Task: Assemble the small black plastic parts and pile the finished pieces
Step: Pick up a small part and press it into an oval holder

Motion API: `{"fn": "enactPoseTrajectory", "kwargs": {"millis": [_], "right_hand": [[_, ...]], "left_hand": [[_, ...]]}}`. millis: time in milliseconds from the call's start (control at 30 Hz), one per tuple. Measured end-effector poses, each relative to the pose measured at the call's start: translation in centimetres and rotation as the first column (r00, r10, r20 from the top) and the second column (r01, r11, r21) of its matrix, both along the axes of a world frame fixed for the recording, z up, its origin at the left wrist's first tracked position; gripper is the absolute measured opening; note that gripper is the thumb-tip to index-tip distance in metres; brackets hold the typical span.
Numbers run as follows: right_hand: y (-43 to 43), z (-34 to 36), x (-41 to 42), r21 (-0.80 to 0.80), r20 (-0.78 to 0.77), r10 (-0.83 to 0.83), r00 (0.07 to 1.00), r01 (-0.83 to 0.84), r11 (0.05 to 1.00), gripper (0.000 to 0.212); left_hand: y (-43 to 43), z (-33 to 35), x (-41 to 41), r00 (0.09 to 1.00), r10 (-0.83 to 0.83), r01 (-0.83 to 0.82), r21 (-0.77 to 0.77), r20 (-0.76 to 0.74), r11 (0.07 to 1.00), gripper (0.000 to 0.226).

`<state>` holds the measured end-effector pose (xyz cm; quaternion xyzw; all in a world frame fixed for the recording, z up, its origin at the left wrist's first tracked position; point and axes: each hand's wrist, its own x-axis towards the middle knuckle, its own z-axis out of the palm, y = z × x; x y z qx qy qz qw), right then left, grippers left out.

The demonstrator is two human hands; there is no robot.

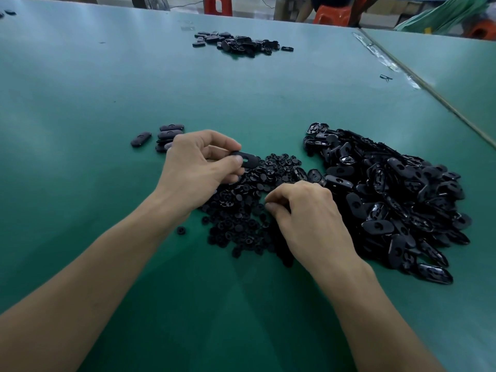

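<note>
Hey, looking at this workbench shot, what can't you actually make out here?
All in the head view:
- Whether the right hand has picked anything from the round parts: its curled fingers hide the fingertips.
- How many pieces are in the finished stack: the left hand, holding an oval piece, covers its near end.
- Far pile: too small to tell assembled from loose.
- Red stool: cut off by the top edge.

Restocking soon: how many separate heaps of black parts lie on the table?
4: round parts centre, oval shells right, finished pieces left, far heap; plus strays top-left, possibly more off-frame.
</note>
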<state>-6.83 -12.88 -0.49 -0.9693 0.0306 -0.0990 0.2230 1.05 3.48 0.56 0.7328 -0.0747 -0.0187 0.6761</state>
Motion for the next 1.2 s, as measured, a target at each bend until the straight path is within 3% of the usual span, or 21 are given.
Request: {"fn": "enactPoseTrajectory", "kwargs": {"millis": [200, 433, 600, 667, 800, 933, 1067, 1200], "right_hand": [[0.3, -0.5, 0.5, -0.048, 0.023, -0.013, 1.000, 0.014, 0.999, 0.019], [0.2, -0.2, 0.4, 0.277, 0.160, -0.027, 0.987, -0.019, 0.961, 0.013], [0.0, -0.3, 0.5, 0.255, 0.223, -0.030, 0.974, -0.029, 0.966, 0.025], [0.0, -0.2, 0.4, 0.267, 0.266, -0.033, 0.963, -0.041, 0.963, 0.020], [0.0, -0.3, 0.5, 0.411, 0.323, -0.055, 0.945, -0.087, 0.908, 0.009], [0.0, -0.2, 0.7, 0.523, 0.328, -0.101, 0.939, -0.092, 0.847, 0.014], [-0.1, 0.0, 0.9, 0.722, 0.258, -0.141, 0.956, -0.094, 0.686, 0.012], [-0.2, 0.0, 0.9, 0.775, 0.203, -0.134, 0.970, -0.076, 0.627, 0.012]], "left_hand": [[-0.2, -0.1, 0.0, 1.000, -0.015, 0.015, -0.002, -0.021, 1.000, 0.016], [-0.2, -0.2, -0.2, 0.999, -0.023, 0.023, 0.004, -0.027, 1.000, 0.015], [-0.2, -0.2, -0.3, 0.998, -0.044, 0.044, 0.024, -0.038, 0.999, 0.016], [-0.3, -0.3, -0.3, 0.998, -0.053, 0.054, 0.035, -0.042, 0.998, 0.015], [-0.4, -0.4, -0.3, 0.998, -0.062, 0.064, 0.109, -0.020, 0.992, 0.016], [-0.4, -0.5, -0.3, 0.997, -0.074, 0.074, 0.125, 0.000, 0.989, 0.021], [-0.6, -0.5, -0.6, 0.993, -0.113, 0.110, 0.114, 0.020, 0.987, 0.019], [-0.9, -0.4, -1.1, 0.987, -0.156, 0.154, 0.063, 0.028, 0.986, 0.014]]}}
